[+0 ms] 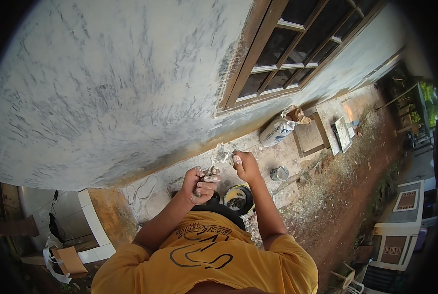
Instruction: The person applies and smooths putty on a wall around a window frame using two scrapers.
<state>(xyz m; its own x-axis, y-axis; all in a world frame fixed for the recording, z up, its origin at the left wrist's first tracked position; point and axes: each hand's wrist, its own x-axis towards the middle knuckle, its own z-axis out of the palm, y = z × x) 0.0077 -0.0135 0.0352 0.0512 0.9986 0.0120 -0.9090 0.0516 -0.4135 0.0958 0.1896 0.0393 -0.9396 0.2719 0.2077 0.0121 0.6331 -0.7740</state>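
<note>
My left hand (200, 186) is closed in front of my chest, its fingers smeared with pale paste. It grips a small grey, paste-coated thing whose kind I cannot make out. To its right and a little farther off, my right hand (245, 166) is closed too, with white paste on the thumb. A small greyish piece shows at its fingertips, too indistinct to name. Below and between my hands stands a dark bucket (249, 198) with a yellowish rim, holding pale and dark matter. The wall (130, 88) ahead is coated in patchy white and grey.
A wood-framed window (277, 63) is set in the wall. Beneath it stand an opened white sack (276, 133) and a wooden frame (311, 135). A small tin (279, 173) sits right of the bucket. Pale cord (143, 191) lies left. A cardboard box (71, 262) is at lower left.
</note>
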